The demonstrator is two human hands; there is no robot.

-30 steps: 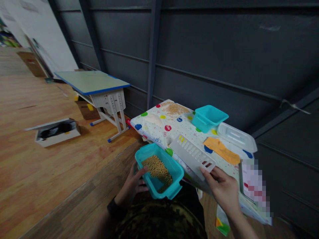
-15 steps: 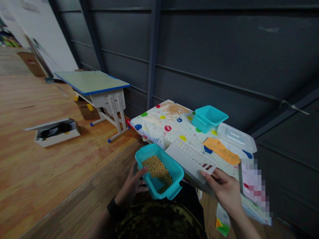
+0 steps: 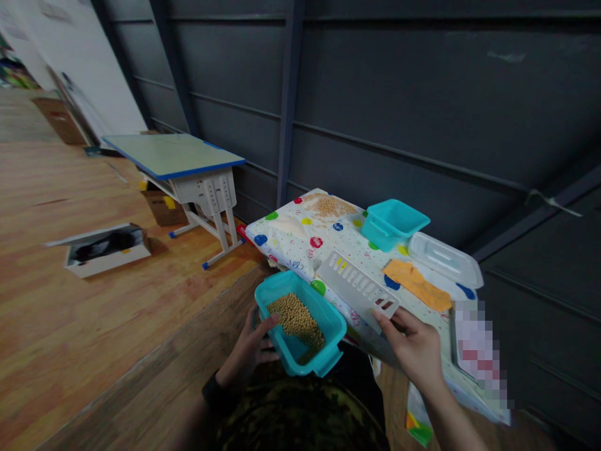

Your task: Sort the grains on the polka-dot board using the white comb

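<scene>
My left hand point(image 3: 253, 347) grips the near left side of a turquoise plastic tub point(image 3: 335, 316), thumb over the rim. Dried soybeans point(image 3: 297, 319) lie heaped inside it, and a strip of the tub's floor shows bare. The tub is held in front of the table's edge. In my right hand point(image 3: 413, 344) is one end of a white slotted plastic tray point(image 3: 350, 291), pinched between thumb and fingers. It is tilted, with its slotted side up, over the table edge to the right of the tub. Part of its near end is hidden by my fingers.
The table's patterned cover point(image 3: 300, 238) carries a pile of soybeans point(image 3: 331, 205), a second turquoise tub point(image 3: 394, 222), a clear lid point(image 3: 446, 260) and an orange cloth point(image 3: 417, 285). A dark panelled wall point(image 3: 399, 94) stands behind. Further left are a desk point(image 3: 178, 153) and an open box point(image 3: 107, 250).
The slotted tray has shifted slightly left and up in my right hand, and its tilt has changed. My left hand and the tub of soybeans stay where they were.
</scene>
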